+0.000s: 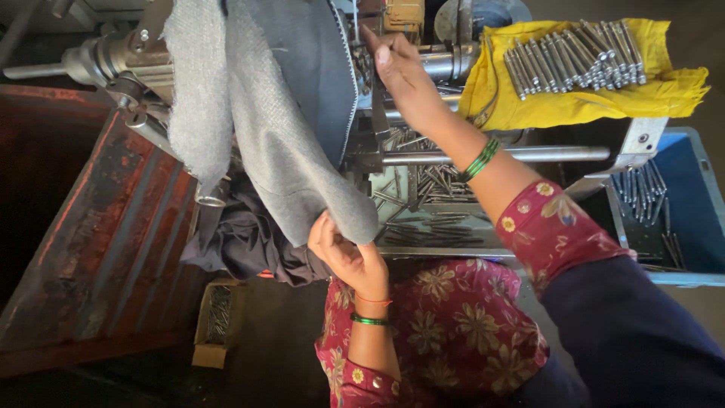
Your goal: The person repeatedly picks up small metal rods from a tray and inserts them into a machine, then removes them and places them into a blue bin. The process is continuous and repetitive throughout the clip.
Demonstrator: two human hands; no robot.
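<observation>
We see metal pins (pixel 578 57) lying on a yellow cloth (pixel 649 94), more pins in a blue bin (pixel 698 208), and a small cardboard box (pixel 215 321) below.

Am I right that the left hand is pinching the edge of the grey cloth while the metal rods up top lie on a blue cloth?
Not quite. In the head view the left hand does pinch the grey cloth, but the metal rods lie on a yellow cloth, not a blue one.
</observation>
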